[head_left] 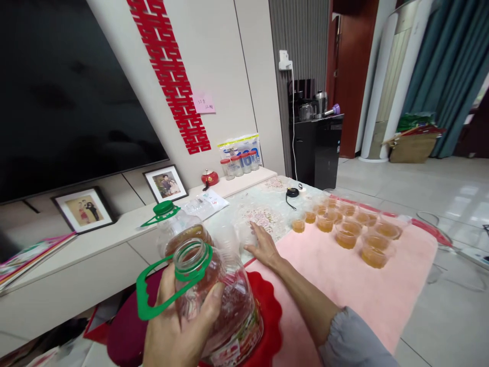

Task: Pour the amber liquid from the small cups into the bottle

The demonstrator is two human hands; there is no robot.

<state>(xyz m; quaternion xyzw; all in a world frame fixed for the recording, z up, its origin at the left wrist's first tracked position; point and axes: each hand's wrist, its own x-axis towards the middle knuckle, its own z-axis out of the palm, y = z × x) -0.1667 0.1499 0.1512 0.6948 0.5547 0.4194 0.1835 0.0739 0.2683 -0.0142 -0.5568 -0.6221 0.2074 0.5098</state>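
My left hand point(175, 326) is wrapped around the neck of a large clear plastic jug point(229, 300). The jug is uncapped, has a green ring handle, and leans over a red scalloped tray point(267, 311). Past it, my right hand point(265, 247) reaches over the table with fingers and thumb apart. Clear plastic cups point(225, 239) stand close to its fingertips; whether it touches one is hard to see. Behind the held jug is another jug point(173, 229) with a green cap and brownish liquid. Several clear cups of amber liquid point(347, 234) stand on a pink cloth point(305, 270).
A black cable coil point(292, 192) lies on the flowered tablecloth point(263, 216). Along the white cabinet point(95, 255) are framed photos point(166, 183), a red pot point(209, 177) and red-lidded jars point(240, 165). A maroon round seat point(130, 326) is at lower left.
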